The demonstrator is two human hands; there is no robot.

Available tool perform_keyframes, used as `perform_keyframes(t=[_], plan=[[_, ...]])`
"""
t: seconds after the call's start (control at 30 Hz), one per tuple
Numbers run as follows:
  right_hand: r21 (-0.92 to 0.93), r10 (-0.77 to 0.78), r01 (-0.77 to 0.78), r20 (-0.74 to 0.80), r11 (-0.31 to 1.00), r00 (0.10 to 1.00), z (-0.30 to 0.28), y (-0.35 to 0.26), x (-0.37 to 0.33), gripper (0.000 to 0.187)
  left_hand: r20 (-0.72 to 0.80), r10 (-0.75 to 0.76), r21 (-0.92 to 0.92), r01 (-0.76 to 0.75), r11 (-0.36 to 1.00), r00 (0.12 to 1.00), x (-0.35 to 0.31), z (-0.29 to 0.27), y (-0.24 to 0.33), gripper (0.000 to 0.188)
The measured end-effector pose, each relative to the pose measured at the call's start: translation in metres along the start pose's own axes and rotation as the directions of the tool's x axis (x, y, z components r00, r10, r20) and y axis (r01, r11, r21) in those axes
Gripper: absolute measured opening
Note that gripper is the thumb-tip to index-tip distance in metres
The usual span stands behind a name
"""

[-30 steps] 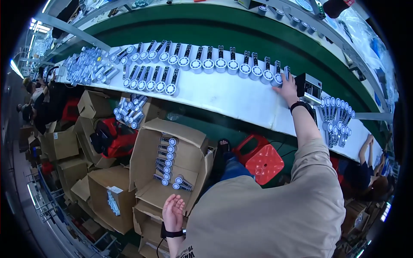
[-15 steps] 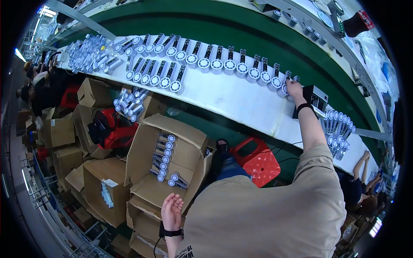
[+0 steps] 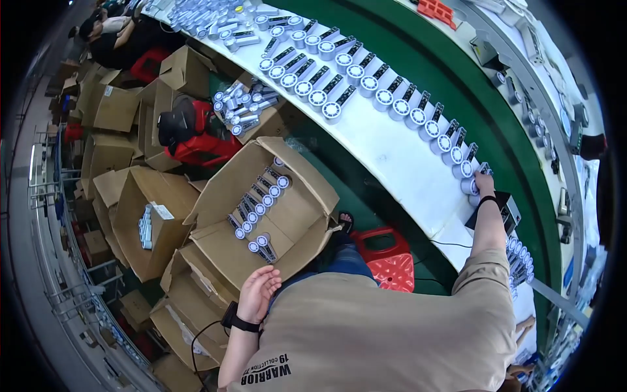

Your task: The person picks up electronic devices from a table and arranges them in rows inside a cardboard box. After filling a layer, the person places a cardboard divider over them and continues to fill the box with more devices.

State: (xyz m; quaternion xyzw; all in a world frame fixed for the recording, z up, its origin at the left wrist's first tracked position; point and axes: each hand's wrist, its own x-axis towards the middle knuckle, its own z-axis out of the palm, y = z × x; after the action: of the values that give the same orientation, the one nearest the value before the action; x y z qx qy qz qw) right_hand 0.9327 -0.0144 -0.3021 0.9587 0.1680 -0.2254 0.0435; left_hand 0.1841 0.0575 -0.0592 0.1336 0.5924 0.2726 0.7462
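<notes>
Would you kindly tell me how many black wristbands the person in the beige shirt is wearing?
2: one black wristband on the wrist of the left hand, and a second black wristband on the wrist of the right hand.

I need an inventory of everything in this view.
Table: one, white, centre
Far bench: one, white, upper right
Long-row devices: over a dozen, grey and black, table's far side
Short-row devices: six, same colours, table's near side
Right-end devices: several, pale grey, table's right end
Loose parts: uncountable, silvery, table's upper-left end
Lower pile: uncountable, silvery, below table
Boxes: several, brown, floor
Packed devices: about ten, grey and black, inside open box
Unit: one, black and silver, table's right
Stools: at least two, red, floor
People: at least two, dark and light clothes, upper left
Shirt: one, beige, torso
Wristbands: two, black, wrists
Left hand: one, bare, near open box
Right hand: one, bare, at long row's end
</notes>
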Motion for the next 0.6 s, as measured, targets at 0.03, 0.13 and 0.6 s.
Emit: perform_keyframes(t=[0.03, 0.13, 0.6], plan=[[-0.005, -0.029, 0.029, 0.007, 1.0, 1.0, 0.003, -0.002, -0.003, 0.056, -0.008, 0.015, -0.013, -0.015, 1.0, 1.0, -0.002, -0.001, -0.001, 0.021], [-0.074, -0.13, 0.122, -0.118, 0.99, 0.984, 0.015, 0.0, -0.011, 0.049, 0.024, 0.015, -0.036, -0.014, 0.999, 1.0, -0.01, -0.003, -0.004, 0.021], [0.103, -0.893, 0.891, 0.142, 0.443, 0.428, -0.076, -0.25, -0.432, 0.036, 0.169, 0.146, -0.286, -0.094, 0.954, 0.975, -0.032, -0.097, -0.041, 0.023]])
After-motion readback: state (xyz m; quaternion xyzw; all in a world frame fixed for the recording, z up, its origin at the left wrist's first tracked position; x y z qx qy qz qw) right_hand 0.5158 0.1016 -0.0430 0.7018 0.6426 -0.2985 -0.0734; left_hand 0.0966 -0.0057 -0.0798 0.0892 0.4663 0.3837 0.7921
